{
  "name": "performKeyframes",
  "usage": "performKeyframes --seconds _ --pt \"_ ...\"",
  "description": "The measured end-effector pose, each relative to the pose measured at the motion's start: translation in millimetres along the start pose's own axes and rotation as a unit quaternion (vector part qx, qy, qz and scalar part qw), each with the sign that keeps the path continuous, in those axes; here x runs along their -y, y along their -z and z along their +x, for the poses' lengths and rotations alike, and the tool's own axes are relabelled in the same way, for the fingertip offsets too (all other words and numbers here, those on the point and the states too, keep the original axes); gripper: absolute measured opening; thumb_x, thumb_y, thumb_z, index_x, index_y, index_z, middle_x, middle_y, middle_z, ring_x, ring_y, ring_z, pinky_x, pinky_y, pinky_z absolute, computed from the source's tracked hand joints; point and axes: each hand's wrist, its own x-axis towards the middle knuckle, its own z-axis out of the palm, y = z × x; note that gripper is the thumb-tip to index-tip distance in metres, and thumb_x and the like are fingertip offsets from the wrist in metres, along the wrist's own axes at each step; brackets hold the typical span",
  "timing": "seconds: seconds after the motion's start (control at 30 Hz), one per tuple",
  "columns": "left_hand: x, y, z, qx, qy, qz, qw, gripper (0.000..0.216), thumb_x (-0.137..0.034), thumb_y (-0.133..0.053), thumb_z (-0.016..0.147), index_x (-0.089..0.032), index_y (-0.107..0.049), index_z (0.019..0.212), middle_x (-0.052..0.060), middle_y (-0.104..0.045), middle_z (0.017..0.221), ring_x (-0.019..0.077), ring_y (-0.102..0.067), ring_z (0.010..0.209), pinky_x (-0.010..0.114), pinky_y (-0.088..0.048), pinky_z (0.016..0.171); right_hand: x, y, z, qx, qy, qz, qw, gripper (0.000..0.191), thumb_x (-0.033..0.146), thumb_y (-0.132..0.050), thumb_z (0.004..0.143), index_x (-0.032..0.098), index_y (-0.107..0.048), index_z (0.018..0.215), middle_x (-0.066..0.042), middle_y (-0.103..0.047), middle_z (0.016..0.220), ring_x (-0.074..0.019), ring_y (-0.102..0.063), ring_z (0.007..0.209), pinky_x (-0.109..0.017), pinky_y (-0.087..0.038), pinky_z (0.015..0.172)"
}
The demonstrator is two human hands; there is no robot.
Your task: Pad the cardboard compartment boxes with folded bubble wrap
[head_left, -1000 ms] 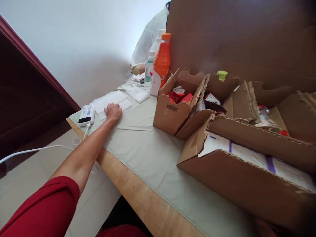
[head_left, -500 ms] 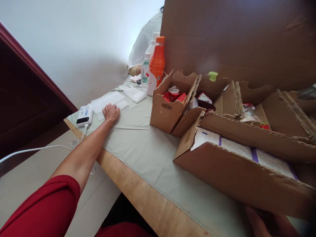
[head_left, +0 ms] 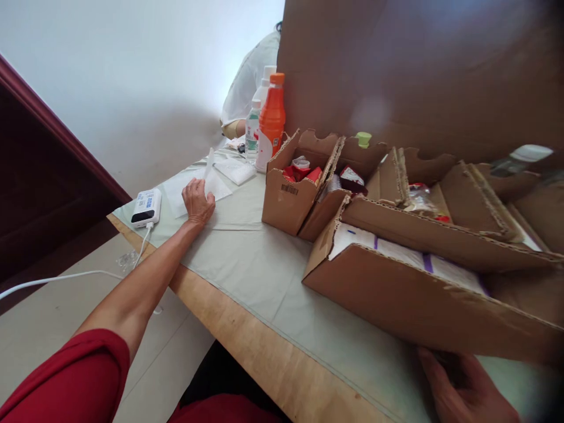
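Note:
My left hand [head_left: 198, 201] reaches across the table with its fingers curled over a thin white paper napkin [head_left: 218, 187]. One part of the napkin stands up beyond the fingertips. Another folded white napkin [head_left: 235, 170] lies just past it. At the lower right, my right hand [head_left: 469, 393] rests by the bottom front edge of a long cardboard tray [head_left: 396, 299]. Its thumb and fingers are apart, and no held object shows between them; the fingertips are partly hidden by the tray. White packs [head_left: 400, 254] with purple bands lie in this tray.
A white power bank [head_left: 146, 207] with a plugged-in cable is at the table's left edge. Behind stand an orange bottle [head_left: 272, 117] and clear bottles. Cardboard bins [head_left: 282, 202] hold red packets. A person's light sleeve [head_left: 251, 76] shows beyond the tall cardboard panel [head_left: 396, 70].
Part of the napkin at my left hand has risen from lying flat. My right hand shows more fully beside the tray. The view has shifted slightly.

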Motion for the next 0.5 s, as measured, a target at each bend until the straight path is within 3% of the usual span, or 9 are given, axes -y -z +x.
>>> performKeyframes --seconds 0.1,0.17,0.23,0.3,0.37,0.5 --pt "-27.4 27.0 -41.2 -0.011 -0.045 -0.054 0.997 0.041 -0.019 -0.044 0.093 -0.013 -0.064 0.128 0.016 -0.067 0.135 0.0275 -0.058 0.133 0.043 -0.040 0.116 29.2 12.4 -6.9 0.043 -0.096 0.041 0.994 0.026 0.057 -0.073 0.066 0.034 -0.069 0.079 -0.009 -0.075 0.069 -0.0293 -0.069 0.058 -0.045 -0.054 0.059" --pt "-41.7 48.1 -86.7 -0.017 -0.084 -0.092 0.992 0.037 -0.023 -0.043 0.097 -0.018 -0.064 0.127 0.013 -0.069 0.131 0.0242 -0.062 0.129 0.041 -0.045 0.113 39.6 19.6 -17.1 -0.002 -0.102 0.095 0.990 0.038 0.056 -0.073 0.065 0.028 -0.073 0.091 -0.011 -0.079 0.089 -0.0337 -0.075 0.084 -0.049 -0.059 0.081" --pt "-50.1 67.7 -140.2 -0.042 -0.154 -0.162 0.974 0.035 -0.024 -0.050 0.098 -0.022 -0.064 0.130 0.011 -0.072 0.126 0.0248 -0.065 0.123 0.043 -0.049 0.109 42.9 26.1 -33.0 -0.062 -0.112 0.130 0.983 0.049 0.057 -0.071 0.069 0.023 -0.074 0.105 -0.010 -0.079 0.104 -0.0342 -0.074 0.102 -0.051 -0.056 0.098" --pt "-55.9 82.4 -192.6 -0.046 -0.241 -0.224 0.943 0.043 -0.015 -0.056 0.095 -0.025 -0.061 0.137 0.011 -0.071 0.127 0.0250 -0.067 0.122 0.044 -0.052 0.105 43.0 31.7 -52.4 -0.078 -0.116 0.144 0.980 0.048 0.056 -0.070 0.076 0.023 -0.075 0.111 -0.009 -0.079 0.109 -0.0311 -0.074 0.105 -0.048 -0.055 0.101" --pt "-63.9 91.5 -236.5 0.015 -0.330 -0.258 0.908 0.050 -0.007 -0.056 0.091 -0.021 -0.059 0.139 0.013 -0.072 0.127 0.0266 -0.066 0.125 0.047 -0.052 0.105 43.6 35.5 -70.7 -0.032 -0.097 0.150 0.983 0.043 0.057 -0.070 0.080 0.023 -0.076 0.106 -0.009 -0.079 0.105 -0.0281 -0.076 0.097 -0.043 -0.059 0.092" --pt "-90.1 97.6 -286.8 0.149 -0.479 -0.307 0.809 0.040 -0.005 -0.055 0.089 -0.010 -0.063 0.127 0.015 -0.077 0.120 0.0306 -0.065 0.129 0.050 -0.052 0.106 51.6 34.6 -89.7 0.160 -0.042 0.180 0.970 0.047 0.061 -0.064 0.088 0.021 -0.074 0.111 -0.011 -0.078 0.110 -0.0256 -0.077 0.092 -0.037 -0.062 0.080"
